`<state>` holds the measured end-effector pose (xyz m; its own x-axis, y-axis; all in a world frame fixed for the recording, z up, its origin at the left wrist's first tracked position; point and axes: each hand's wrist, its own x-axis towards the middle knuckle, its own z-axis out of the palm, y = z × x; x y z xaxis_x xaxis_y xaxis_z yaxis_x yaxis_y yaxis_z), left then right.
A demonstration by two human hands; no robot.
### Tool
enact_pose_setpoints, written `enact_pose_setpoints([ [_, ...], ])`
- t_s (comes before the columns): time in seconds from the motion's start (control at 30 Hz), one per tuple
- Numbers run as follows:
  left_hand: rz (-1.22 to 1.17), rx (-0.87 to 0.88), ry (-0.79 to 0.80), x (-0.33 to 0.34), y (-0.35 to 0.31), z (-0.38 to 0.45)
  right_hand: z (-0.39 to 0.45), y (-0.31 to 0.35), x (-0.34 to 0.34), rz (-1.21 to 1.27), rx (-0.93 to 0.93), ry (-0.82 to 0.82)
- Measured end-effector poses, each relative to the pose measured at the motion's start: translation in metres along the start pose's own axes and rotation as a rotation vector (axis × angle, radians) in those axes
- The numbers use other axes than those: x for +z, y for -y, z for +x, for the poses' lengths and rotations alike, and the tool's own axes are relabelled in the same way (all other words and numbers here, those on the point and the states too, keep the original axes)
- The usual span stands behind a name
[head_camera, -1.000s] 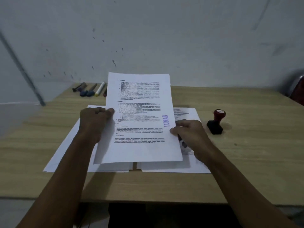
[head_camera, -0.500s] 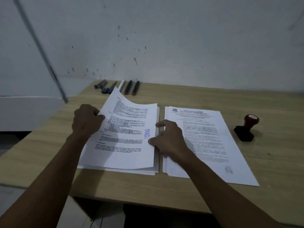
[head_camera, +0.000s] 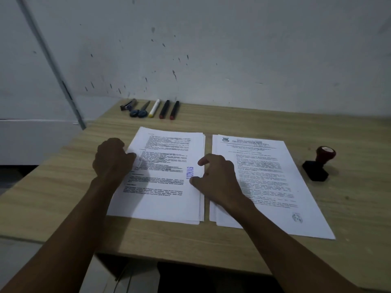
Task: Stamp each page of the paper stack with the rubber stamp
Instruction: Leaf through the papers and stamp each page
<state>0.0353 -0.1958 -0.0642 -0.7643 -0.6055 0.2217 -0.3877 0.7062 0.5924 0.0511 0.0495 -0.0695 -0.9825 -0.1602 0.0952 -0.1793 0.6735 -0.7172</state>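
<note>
Bare worktop (head_camera: 243, 121) lies open between the two paper stacks and the far row of pens (head_camera: 165, 108). The rubber stamp (head_camera: 319, 163) stands right of the right stack (head_camera: 285, 197), a strip of bare wood between them.

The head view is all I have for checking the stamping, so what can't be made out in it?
- Left stack: only the top sheet shows its blue stamp mark; lower pages are covered.
- Right stack: the body text is too small and blurred to read.
- Rubber stamp: its face is turned away from the camera.
- Left hand: the fingertips are hidden behind the knuckles.
</note>
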Motion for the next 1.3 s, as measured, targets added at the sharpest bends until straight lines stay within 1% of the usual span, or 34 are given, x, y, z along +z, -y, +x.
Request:
enact_pose_setpoints([
  [0.1, 0.031, 0.040, -0.032, 0.000, -0.005, -0.003, -0.001, -0.001, -0.005, 0.018, -0.034, -0.023],
  [0.17, -0.011, 0.085, -0.051, 0.002, -0.013, -0.007, -0.004, -0.003, -0.013, 0.003, -0.049, -0.053],
  [0.33, -0.149, 0.292, -0.065, 0.019, -0.047, -0.029, -0.011, -0.021, -0.045, -0.080, -0.042, -0.174],
  [0.43, -0.196, 0.411, -0.006, 0.033, -0.077, -0.051, -0.017, -0.041, -0.069, -0.101, -0.006, -0.245],
  [0.53, -0.249, 0.513, 0.091, 0.050, -0.107, -0.076, -0.024, -0.068, -0.092, -0.081, 0.040, -0.343],
  [0.67, -0.231, 0.675, 0.234, 0.074, -0.136, -0.106, -0.034, -0.103, -0.124, -0.041, 0.110, -0.537],
  [0.73, -0.231, 0.740, 0.278, 0.085, -0.149, -0.121, -0.038, -0.118, -0.139, -0.045, 0.156, -0.636],
  [0.8, -0.220, 0.784, 0.317, 0.093, -0.162, -0.134, -0.040, -0.130, -0.152, -0.028, 0.200, -0.697],
  [0.87, -0.209, 0.796, 0.355, 0.099, -0.173, -0.144, -0.037, -0.137, -0.162, -0.021, 0.242, -0.701],
  [0.97, -0.212, 0.802, 0.387, 0.106, -0.186, -0.153, -0.029, -0.145, -0.174, -0.067, 0.274, -0.639],
  [1.2, -0.188, 0.807, 0.425, 0.116, -0.201, -0.157, -0.009, -0.149, -0.175, -0.196, 0.189, -0.473],
  [1.3, -0.171, 0.813, 0.435, 0.120, -0.201, -0.154, -0.003, -0.153, -0.171, -0.169, 0.133, -0.490],
])
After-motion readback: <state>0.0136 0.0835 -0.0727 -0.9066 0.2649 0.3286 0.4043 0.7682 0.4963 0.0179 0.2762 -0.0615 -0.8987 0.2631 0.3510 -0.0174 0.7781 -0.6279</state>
